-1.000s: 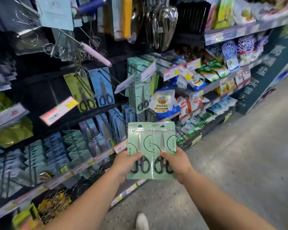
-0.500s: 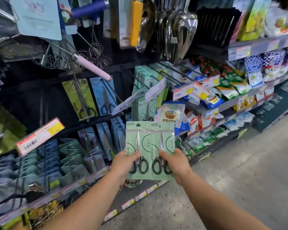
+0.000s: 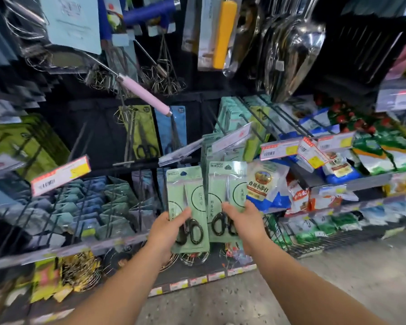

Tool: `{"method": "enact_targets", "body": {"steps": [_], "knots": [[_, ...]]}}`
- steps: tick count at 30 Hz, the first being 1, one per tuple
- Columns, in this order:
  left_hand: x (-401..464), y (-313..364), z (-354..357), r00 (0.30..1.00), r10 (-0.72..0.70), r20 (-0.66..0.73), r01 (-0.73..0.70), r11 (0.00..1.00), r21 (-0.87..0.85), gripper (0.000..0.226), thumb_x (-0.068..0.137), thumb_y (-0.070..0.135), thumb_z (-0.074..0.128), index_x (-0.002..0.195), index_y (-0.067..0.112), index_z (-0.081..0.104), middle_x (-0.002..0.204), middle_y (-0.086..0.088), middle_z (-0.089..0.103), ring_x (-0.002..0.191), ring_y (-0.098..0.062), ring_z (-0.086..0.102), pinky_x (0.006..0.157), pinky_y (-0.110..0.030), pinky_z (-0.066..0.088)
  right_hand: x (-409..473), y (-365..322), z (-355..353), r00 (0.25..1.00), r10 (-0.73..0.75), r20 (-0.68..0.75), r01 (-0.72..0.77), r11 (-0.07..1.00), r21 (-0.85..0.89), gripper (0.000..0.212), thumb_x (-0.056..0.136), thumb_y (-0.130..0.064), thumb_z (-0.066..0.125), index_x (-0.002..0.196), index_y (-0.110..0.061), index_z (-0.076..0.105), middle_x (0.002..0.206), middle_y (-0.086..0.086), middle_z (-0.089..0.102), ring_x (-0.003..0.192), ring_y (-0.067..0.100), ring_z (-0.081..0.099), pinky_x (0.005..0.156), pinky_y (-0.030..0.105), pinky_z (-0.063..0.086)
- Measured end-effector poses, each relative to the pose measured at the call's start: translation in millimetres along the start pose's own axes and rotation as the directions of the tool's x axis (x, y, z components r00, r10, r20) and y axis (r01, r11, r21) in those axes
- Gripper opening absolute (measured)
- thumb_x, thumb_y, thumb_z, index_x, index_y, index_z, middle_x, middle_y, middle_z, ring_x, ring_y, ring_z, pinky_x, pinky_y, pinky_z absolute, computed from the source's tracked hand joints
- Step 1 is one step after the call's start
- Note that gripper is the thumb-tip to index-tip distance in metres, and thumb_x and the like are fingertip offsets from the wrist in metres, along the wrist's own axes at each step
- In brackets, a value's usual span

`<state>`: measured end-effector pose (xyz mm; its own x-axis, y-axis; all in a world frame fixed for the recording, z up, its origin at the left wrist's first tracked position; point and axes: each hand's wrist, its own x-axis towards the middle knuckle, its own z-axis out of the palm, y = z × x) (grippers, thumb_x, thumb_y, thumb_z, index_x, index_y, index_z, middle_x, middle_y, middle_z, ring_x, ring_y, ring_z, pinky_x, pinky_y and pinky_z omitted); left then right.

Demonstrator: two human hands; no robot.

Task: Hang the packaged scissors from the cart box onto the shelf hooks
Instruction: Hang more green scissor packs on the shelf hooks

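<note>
I hold one pack in each hand: left hand (image 3: 167, 227) pinches left pack (image 3: 185, 207), right hand (image 3: 243, 219) pinches right pack (image 3: 225, 198). Next, I judge, thread a hang hole onto the hook (image 3: 249, 130) above.

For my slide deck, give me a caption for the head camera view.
Left hand and right hand each hold a green scissors pack before the shelf hooks.

Left hand (image 3: 165, 228) gripping, right hand (image 3: 243, 222) gripping, forearms outstretched
</note>
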<state>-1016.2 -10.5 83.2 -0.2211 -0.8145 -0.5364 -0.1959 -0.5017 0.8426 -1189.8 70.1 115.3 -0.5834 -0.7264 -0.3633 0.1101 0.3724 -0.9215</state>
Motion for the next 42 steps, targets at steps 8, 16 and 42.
{"method": "enact_targets", "body": {"steps": [8, 16, 42], "knots": [[-23.9, 12.3, 26.6, 0.999, -0.03, -0.038, 0.025, 0.991, -0.132, 0.134, 0.034, 0.078, 0.082, 0.14, 0.009, 0.041, 0.134, -0.017, 0.057, 0.12, -0.038, 0.055, 0.105, -0.061, 0.039, 23.1, -20.4, -16.4, 0.995, -0.069, 0.065, 0.072, 0.997, -0.04, 0.084, 0.089, -0.039, 0.068, 0.151, -0.004, 0.025, 0.154, 0.011, 0.036, 0.132, 0.02, 0.042, 0.109, 0.038, 0.035], [-24.4, 12.8, 38.7, 0.998, 0.005, -0.069, -0.019, 0.978, -0.207, 0.115, 0.043, 0.07, 0.082, 0.133, 0.008, 0.046, 0.126, -0.019, 0.063, 0.114, -0.038, 0.06, 0.104, -0.061, 0.042, 42.1, -25.4, -15.5, 0.992, -0.047, 0.115, 0.059, 0.993, -0.104, 0.083, 0.091, -0.038, 0.067, 0.152, -0.004, 0.023, 0.154, 0.011, 0.035, 0.14, 0.027, 0.035, 0.109, 0.036, 0.033], [-15.2, -15.3, 55.2, 0.985, 0.097, -0.14, -0.108, 0.991, -0.075, 0.115, 0.053, 0.077, 0.078, 0.142, 0.013, 0.046, 0.145, -0.001, 0.051, 0.132, -0.025, 0.049, 0.11, -0.052, 0.038, 63.6, -7.3, -20.7, 0.981, 0.038, 0.189, 0.002, 0.978, -0.208, 0.034, 0.095, -0.044, 0.056, 0.116, -0.017, 0.057, 0.113, 0.003, 0.065, 0.1, 0.02, 0.061, 0.09, 0.036, 0.049]]}}
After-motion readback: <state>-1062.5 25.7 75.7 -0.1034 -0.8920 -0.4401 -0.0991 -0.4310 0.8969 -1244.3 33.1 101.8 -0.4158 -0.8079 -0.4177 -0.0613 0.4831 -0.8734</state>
